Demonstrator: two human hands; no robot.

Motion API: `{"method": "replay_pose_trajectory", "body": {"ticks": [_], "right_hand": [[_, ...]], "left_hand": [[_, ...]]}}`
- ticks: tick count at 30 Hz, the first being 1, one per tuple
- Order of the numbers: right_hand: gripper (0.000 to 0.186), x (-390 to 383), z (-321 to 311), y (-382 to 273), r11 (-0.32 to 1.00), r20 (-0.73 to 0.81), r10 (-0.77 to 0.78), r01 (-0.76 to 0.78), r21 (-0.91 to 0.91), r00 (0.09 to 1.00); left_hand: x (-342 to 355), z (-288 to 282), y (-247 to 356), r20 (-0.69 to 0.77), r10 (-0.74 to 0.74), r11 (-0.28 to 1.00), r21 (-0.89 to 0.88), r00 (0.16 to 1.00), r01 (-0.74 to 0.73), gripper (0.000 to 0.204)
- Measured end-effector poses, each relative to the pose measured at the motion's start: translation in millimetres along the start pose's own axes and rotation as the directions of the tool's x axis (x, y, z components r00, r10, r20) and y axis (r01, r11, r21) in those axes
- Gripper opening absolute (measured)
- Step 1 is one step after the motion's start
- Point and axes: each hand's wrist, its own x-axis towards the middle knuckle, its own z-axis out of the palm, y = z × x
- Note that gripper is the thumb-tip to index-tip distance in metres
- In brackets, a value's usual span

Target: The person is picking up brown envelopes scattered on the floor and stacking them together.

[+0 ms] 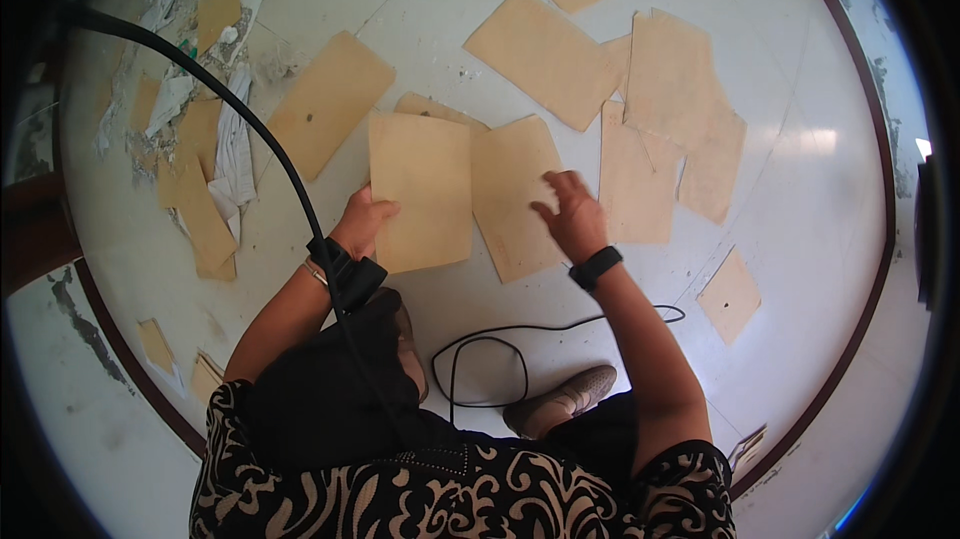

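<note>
My left hand (365,219) grips the left edge of a tan paper sheet (420,189), thumb on its face. Beside it a second tan sheet (515,234) slants to the right, partly behind the first. My right hand (568,209) is over this second sheet's right side, its fingers apart and slightly curled, nothing visibly held; whether it touches the sheet I cannot tell. Behind both lies another tan sheet (428,109), mostly hidden.
Several tan sheets (530,49) lie across the pale floor (800,219). Paper scraps and debris (165,99) gather at the left. A black cable (250,119) arches across my left side; a looped cable (520,359) lies by my shoe (560,394). Walls (50,359) edge the view.
</note>
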Motion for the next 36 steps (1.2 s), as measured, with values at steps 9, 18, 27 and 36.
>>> {"method": "replay_pose_trajectory", "body": {"ticks": [9,18,27,36], "right_hand": [[0.063,-0.7,19.9,6.5,0.913,-0.071,0.285,-0.294,-0.282,0.956],[0.031,10.6,9.7,15.9,0.893,0.145,0.448,-0.434,-0.118,0.882],[0.039,31.2,-34.6,-6.4,0.661,0.617,0.214,-0.577,0.48,0.758],[0.038,33.3,-33.7,-14.8,0.625,0.689,0.154,-0.61,0.487,0.708]], "left_hand": [[-0.4,-10.7,-14.4,-0.161,0.061,0.996,0.072,0.985,-0.05,0.041],[0.6,-26.3,-31.4,-0.201,0.04,0.995,0.096,0.979,-0.021,0.042],[2.5,-33.1,-27.6,0.0,-0.04,0.993,-0.11,0.999,0.04,0.04],[3.8,-74.2,-48.5,0.461,0.306,0.167,0.835,0.833,-0.524,0.034]]}}
